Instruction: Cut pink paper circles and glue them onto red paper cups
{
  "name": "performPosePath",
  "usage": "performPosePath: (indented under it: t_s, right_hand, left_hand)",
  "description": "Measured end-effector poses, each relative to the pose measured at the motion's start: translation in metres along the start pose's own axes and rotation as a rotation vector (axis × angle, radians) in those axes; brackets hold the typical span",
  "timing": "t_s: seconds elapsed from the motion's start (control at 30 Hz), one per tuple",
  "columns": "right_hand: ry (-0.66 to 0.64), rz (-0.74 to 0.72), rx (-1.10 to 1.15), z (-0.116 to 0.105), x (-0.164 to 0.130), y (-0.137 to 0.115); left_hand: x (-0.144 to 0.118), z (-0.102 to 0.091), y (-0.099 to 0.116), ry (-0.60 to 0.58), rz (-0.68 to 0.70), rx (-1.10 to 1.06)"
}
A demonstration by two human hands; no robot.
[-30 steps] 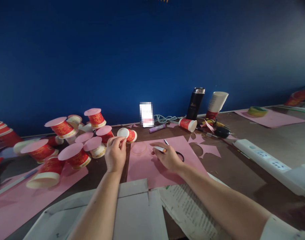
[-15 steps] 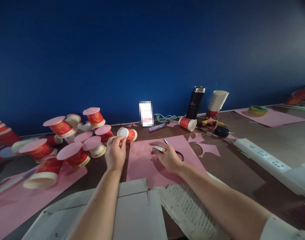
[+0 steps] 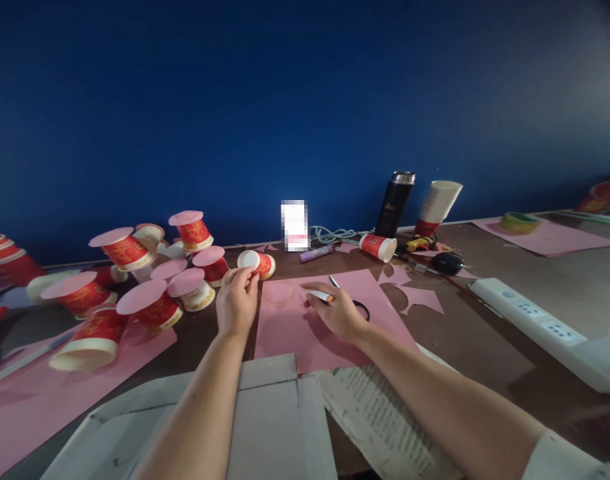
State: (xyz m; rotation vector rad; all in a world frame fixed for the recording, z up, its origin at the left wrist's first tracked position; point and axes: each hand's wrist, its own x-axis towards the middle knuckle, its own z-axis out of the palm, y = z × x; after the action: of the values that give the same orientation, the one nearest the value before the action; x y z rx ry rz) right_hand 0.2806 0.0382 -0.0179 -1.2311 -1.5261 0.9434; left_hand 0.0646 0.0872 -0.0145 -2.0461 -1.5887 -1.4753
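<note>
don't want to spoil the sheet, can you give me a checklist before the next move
1. Pen in the right hand: ok.
2. Pen uncapped: cannot tell.
3. Circle on the pink paper uncovered by either hand: ok.
4. Left hand gripping the cup at its fingertips: cannot tell.
5. Pink paper free of tools: not ok, what look like scissors lie on it, partly behind the right hand.

Across the top, a blue wall (image 3: 305, 100). At centre, before it, a lit white screen (image 3: 294, 217), blurred into squares; just right of it, a coiled pale cable (image 3: 331, 235). Right of centre, a silver-topped black flask (image 3: 395, 205). Lower right, a white power strip (image 3: 543, 327), aslant on the brown surface (image 3: 462, 343).
</note>
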Motion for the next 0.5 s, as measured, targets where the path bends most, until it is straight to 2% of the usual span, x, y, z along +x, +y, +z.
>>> performPosePath:
  t_s: [0.5]
  right_hand:
    - [-0.001,0.020,0.013,0.0032,0.0009,0.0051]
  left_hand:
    - [0.0007,-0.0010,0.0045,-0.091,-0.026,-0.006]
